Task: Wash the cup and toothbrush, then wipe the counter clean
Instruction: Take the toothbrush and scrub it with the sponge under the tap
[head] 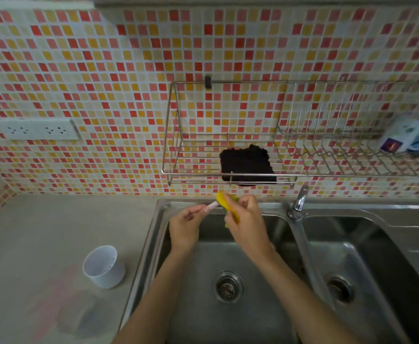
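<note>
Over the left sink basin [203, 306], my left hand [185, 224] grips the pale pink toothbrush [210, 207] by its handle. The brush end points right and is buried in a yellow sponge [224, 203], which my right hand [247, 219] holds folded around it. A white cup [103, 266] stands upright on the grey counter [42, 232], left of the sink and apart from both hands.
A faucet [299, 202] stands between the two steel basins. Above the sink, a wire rack [228, 173] on the tiled wall carries a dark cloth [247, 162] and a packet [401, 137] at the far right. A double socket [37, 130] sits on the wall at left.
</note>
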Tool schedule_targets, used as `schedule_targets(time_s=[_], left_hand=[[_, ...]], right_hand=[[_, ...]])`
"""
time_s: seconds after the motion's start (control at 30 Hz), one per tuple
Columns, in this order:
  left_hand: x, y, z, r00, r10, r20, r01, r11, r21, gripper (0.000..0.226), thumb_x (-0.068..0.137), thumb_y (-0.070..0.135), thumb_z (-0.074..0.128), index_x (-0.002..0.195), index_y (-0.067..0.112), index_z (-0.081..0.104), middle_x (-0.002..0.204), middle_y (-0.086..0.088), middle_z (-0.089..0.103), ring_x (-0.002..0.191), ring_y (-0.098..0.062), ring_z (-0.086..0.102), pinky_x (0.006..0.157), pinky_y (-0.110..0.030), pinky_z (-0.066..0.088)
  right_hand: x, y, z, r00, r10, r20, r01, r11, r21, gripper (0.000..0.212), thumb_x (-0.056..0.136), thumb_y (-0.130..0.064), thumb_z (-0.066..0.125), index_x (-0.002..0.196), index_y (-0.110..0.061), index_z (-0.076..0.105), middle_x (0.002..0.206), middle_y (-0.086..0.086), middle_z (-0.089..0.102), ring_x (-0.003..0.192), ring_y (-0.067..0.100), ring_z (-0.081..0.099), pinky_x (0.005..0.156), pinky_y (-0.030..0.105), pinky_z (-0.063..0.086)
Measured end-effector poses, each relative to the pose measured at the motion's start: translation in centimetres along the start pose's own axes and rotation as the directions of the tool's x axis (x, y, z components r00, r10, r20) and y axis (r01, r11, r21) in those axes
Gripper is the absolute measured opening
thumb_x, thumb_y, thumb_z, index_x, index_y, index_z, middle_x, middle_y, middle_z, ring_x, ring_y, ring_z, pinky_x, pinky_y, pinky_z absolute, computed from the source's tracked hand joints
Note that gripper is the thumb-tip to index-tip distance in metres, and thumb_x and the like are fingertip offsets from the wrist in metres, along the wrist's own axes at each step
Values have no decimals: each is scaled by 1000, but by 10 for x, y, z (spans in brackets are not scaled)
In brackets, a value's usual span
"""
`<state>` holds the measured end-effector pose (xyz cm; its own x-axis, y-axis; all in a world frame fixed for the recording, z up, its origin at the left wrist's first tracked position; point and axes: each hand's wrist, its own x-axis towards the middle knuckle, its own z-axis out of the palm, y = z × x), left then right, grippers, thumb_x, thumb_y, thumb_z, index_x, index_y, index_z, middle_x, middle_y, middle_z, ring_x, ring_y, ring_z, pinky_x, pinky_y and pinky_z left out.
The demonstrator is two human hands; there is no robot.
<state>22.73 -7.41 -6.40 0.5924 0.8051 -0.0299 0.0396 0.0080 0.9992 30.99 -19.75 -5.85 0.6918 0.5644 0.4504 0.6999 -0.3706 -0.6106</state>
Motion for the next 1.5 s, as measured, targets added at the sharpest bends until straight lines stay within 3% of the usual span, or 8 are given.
schedule_targets(time_s=[0.33,0.47,0.6,0.77,0.97,1.23,1.37,1.5], left_hand=[[-7,-21,47,989,-138,45,141,987,-82,14,82,11,73,93,3,74,84,-6,75,73,-4,68,70,-14,52],[-5,-30,51,974,-213,74,219,971,-97,16,86,15,70,94,3,74,89,-10,75,83,-16,68,82,-28,53],[-13,-32,60,966,-243,87,250,965,-83,17,87,16,68,97,2,72,88,-9,74,82,-14,69,82,-27,51],[-15,-34,60,962,-228,151,235,971,-32,18,89,17,66,97,2,72,94,-14,74,92,-24,69,89,-34,54],[-19,-29,60,963,-207,173,210,978,-3,20,89,18,66,97,1,71,92,-15,73,87,-20,68,83,-26,54],[-30,-25,56,945,-265,191,276,961,-29,13,88,20,67,85,9,72,84,-9,74,86,-20,68,85,-29,53],[-28,-17,48,962,-122,246,108,992,70,10,84,16,72,93,12,71,87,-3,74,86,-14,68,79,-21,53],[-22,-18,41,926,176,333,-302,876,376,19,80,17,76,99,16,75,87,7,75,79,1,68,76,-12,51]], right_hand=[[-14,46,5,984,172,37,-172,985,23,58,88,-14,62,139,-36,45,100,-4,38,75,8,49,73,25,53],[-29,43,4,995,25,99,-30,998,49,58,87,-15,62,139,-35,46,100,-7,35,76,8,49,68,23,50],[-30,61,-2,985,174,16,-175,983,49,59,87,-12,62,138,-37,47,100,-5,37,74,6,48,67,20,48],[-42,56,-7,998,40,53,-43,997,59,57,86,-12,63,136,-36,50,101,-6,36,78,7,50,68,24,53],[-35,72,-12,998,14,57,-7,991,-135,56,81,-18,71,134,-27,53,150,0,36,123,21,49,88,32,52],[-23,78,-15,979,-195,52,201,927,-317,43,70,-13,79,111,-21,67,106,-5,70,84,18,62,63,25,56],[-19,83,-19,966,-237,101,258,899,-355,46,69,-14,77,112,-21,65,105,-5,70,83,17,61,63,26,56],[-15,84,-25,952,-277,130,305,885,-351,47,69,-13,78,114,-21,66,108,-5,70,86,16,61,67,25,54]])
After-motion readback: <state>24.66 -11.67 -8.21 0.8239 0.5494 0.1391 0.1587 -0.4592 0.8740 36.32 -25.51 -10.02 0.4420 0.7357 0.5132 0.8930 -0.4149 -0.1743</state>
